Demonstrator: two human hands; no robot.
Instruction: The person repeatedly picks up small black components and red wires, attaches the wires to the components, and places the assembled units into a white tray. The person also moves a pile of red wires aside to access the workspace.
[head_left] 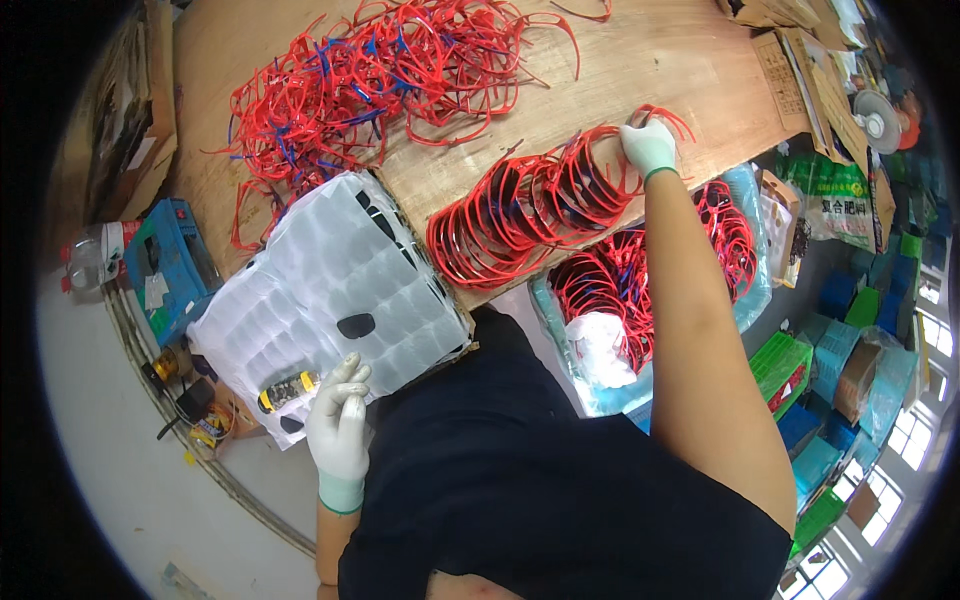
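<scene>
My right hand (651,146), in a white glove with a green cuff, is closed at the far right end of a row of nested red curved frames (530,205), which have dark parts. Its fingers grip a red frame; their tips are partly hidden. Over the near edge of a box covered with a white quilted sheet (330,270), my left hand (340,430), gloved alike, has its fingers loosely stretched and holds nothing visible. Beside those fingers lies a small yellow-and-black cylinder (288,392). A dark lens-shaped piece (356,326) rests on the sheet.
A tangled heap of red and blue strips (370,85) covers the table's (640,60) far left. Below my right forearm, a blue-lined bin (750,290) holds more red frames and a white crumpled bundle (601,348). Left stand a blue crate (172,262) and a clear bottle (95,258).
</scene>
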